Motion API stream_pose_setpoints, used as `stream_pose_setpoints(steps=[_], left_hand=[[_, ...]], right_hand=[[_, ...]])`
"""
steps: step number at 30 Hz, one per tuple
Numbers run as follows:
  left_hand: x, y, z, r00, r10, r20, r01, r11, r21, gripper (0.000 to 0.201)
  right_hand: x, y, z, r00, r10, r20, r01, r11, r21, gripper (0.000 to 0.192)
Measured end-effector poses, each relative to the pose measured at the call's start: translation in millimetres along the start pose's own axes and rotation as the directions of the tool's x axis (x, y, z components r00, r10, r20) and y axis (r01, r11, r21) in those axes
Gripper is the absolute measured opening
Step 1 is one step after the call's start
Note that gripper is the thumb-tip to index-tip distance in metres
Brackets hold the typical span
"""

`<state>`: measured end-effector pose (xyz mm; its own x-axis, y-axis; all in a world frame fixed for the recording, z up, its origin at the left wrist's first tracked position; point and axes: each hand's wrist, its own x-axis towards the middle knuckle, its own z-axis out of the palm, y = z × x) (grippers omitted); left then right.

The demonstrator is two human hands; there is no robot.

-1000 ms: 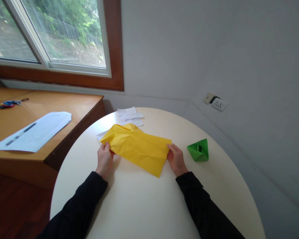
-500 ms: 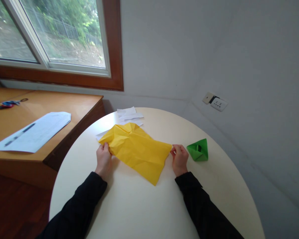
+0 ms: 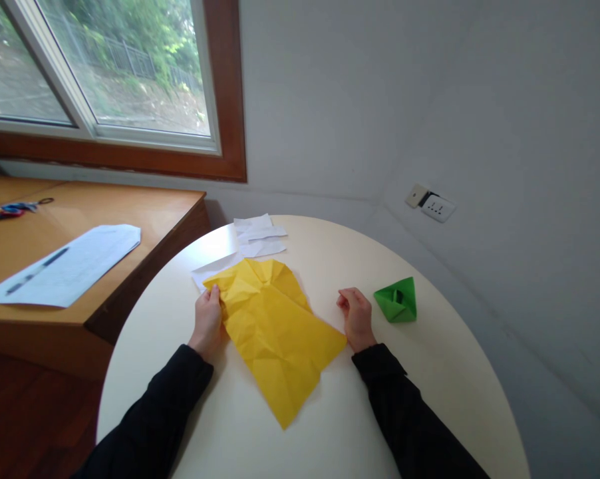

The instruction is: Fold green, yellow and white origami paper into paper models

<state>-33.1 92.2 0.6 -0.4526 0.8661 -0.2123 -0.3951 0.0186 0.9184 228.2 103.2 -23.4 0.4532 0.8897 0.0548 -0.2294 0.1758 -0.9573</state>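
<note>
The left hand [image 3: 207, 320] is pinching the creased yellow paper [image 3: 273, 326] by its corner; the right hand [image 3: 356, 317], loosely curled and holding nothing, is hovering just beside its far edge; smoothing outward from those fingers would flatten it on the counter [image 3: 430, 372]

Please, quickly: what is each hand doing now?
Left hand: pinching the yellow paper at its edge.
Right hand: loosely curled, holding nothing.

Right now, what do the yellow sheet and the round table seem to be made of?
The yellow sheet looks like thin matte paper: it is covered in creases and crumples near the left hand. The round table seems a smooth cream laminate or painted board, with a soft sheen; I cannot tell which.
</note>
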Motion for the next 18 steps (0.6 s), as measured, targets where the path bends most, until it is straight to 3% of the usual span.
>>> stream_pose_setpoints(steps=[6, 13, 18], left_hand=[[-3.1, 5.2, -0.8, 1.0, -0.01, 0.022, 0.008, 0.997, 0.079, 0.023], [0.3, -4.7, -6.5, 0.953, -0.101, 0.285, 0.038, 0.975, 0.219, 0.043], [-2.8, -9.5, -5.5, 0.915, -0.037, 0.401, -0.105, 0.94, 0.326, 0.046]], right_hand=[[2.4, -7.1, -5.2, 0.99, 0.043, 0.137, -0.042, 0.999, -0.01, 0.015], [0.8, -2.0, -3.9, 0.981, 0.008, 0.193, 0.011, 0.995, -0.095, 0.014], [-3.8, -3.0, -1.7, 0.945, -0.06, 0.321, 0.155, 0.947, -0.281, 0.016]])
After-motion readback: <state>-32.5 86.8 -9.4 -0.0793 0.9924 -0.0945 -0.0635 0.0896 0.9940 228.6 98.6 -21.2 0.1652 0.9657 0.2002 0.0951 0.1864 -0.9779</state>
